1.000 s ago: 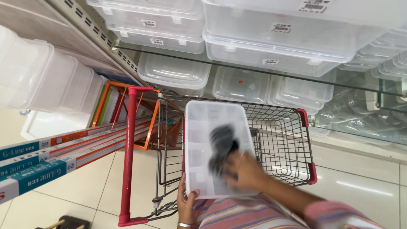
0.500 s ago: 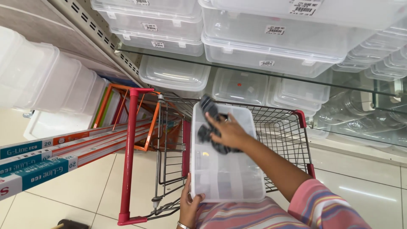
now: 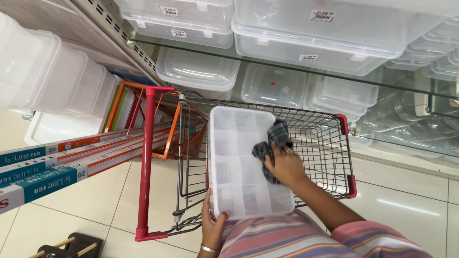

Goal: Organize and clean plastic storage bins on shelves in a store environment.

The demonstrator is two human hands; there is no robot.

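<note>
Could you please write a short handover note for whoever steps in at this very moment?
Left hand: grips the near bottom corner of the clear compartment box, propping it over the wire shopping cart.
Right hand: shut on a dark checked cloth, pressed against the box's lid near its right edge.
Done: the cloth is on the upper right part of the lid; how much has been wiped cannot be told.
Left: the lower and left parts of the lid lie away from the cloth. The box is not set down in the cart.
Nearby: shelves of clear plastic containers ahead.
</note>
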